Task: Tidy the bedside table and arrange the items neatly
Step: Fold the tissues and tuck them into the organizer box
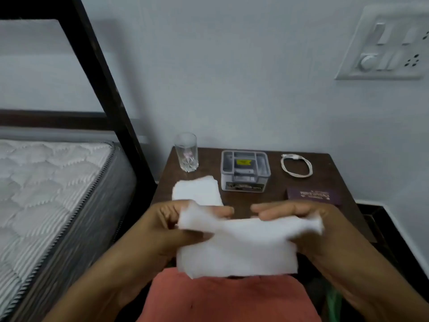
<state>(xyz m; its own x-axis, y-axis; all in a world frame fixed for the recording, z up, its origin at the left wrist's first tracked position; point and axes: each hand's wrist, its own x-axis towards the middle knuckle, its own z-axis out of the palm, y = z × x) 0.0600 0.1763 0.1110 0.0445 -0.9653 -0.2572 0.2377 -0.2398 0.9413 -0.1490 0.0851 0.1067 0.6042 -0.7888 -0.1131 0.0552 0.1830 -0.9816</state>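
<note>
While pinching the white tissue [236,249] by its upper corners over the near edge of the bedside table [274,199], left hand [162,220] and right hand [308,212] close but apart, judged feather-light, limp, easily torn, best gripped at edges.

Both forearms reach in from the near edge, hands level and slightly apart; the left hand [167,225] and right hand [310,220] each pinch an upper corner of a white tissue [236,248], fingers pointing inward
</note>
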